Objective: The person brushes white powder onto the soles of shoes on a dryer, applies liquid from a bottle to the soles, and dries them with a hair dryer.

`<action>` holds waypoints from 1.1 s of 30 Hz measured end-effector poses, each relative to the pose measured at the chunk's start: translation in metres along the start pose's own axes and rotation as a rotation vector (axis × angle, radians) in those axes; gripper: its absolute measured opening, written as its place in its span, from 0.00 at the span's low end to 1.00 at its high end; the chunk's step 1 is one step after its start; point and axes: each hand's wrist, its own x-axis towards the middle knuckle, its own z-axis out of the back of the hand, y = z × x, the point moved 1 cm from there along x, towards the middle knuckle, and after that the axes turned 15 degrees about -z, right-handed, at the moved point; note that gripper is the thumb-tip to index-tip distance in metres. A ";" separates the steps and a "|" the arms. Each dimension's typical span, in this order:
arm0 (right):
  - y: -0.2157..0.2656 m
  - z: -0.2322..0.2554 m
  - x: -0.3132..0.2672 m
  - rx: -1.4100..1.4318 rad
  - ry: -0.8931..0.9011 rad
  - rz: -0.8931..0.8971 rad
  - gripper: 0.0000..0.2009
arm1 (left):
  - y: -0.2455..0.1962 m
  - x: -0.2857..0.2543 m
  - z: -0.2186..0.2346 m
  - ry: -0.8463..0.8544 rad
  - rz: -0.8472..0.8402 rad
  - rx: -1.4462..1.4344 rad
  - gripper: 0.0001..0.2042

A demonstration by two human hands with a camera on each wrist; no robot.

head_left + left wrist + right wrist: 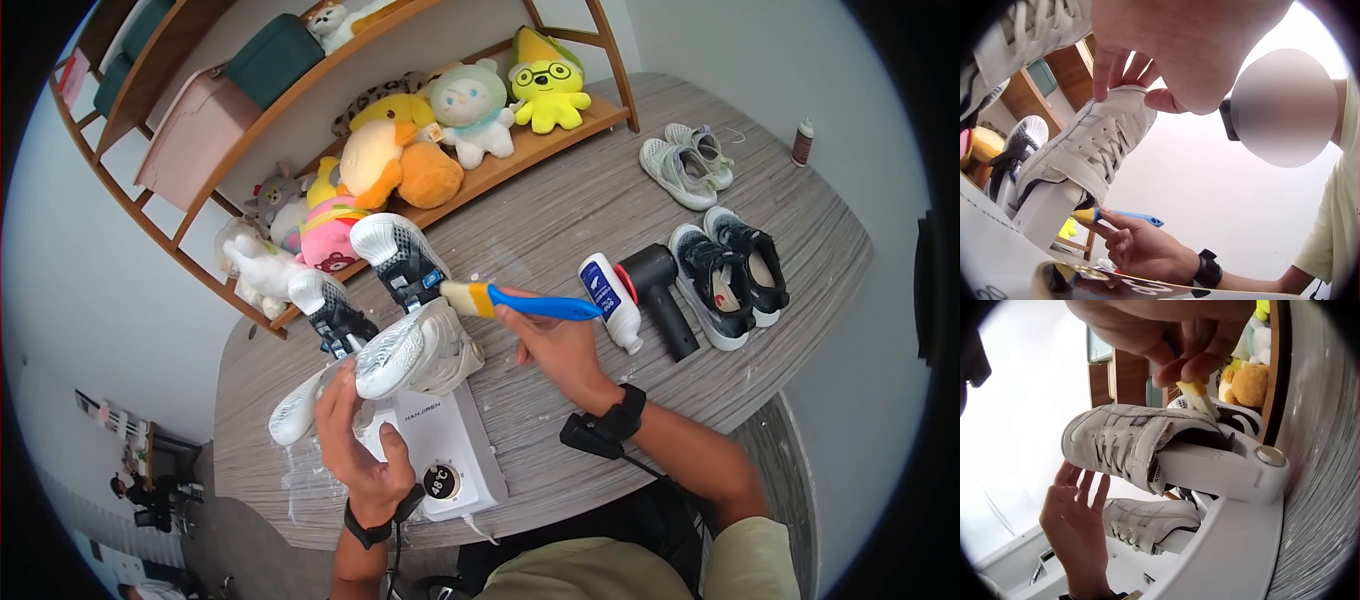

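A white lace-up sneaker (410,350) sits on an arm of a white shoe dryer (450,450) whose round display reads 48°C. My left hand (362,450) touches its toe, fingers fairly straight and thumb apart in the head view. My right hand (560,350) grips a blue-handled brush (545,305) with a yellow band. In the right wrist view the pale bristles (1200,403) are at the heel opening. A second white sneaker (1147,519) is on another arm of the dryer. Black-and-white shoes (395,255) stand on arms behind.
Right of my right hand lie a white bottle (612,300), a black handheld device (662,300) and dark shoes (715,290). Light sneakers (685,170) and a small bottle (802,142) are farther back. A wooden shelf (540,150) with plush toys stands behind.
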 end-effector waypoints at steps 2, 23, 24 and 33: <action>0.004 -0.002 -0.006 -0.036 0.044 0.046 0.17 | 0.001 0.000 0.001 0.005 -0.010 0.014 0.25; 0.025 0.013 -0.010 0.390 0.406 0.071 0.17 | 0.002 -0.001 0.003 0.034 -0.029 0.042 0.25; 0.025 0.014 -0.011 0.419 0.417 0.074 0.17 | 0.002 -0.001 0.002 0.033 -0.030 0.041 0.25; 0.017 0.006 -0.005 0.192 0.061 0.040 0.18 | 0.000 0.001 0.002 0.029 -0.027 0.011 0.25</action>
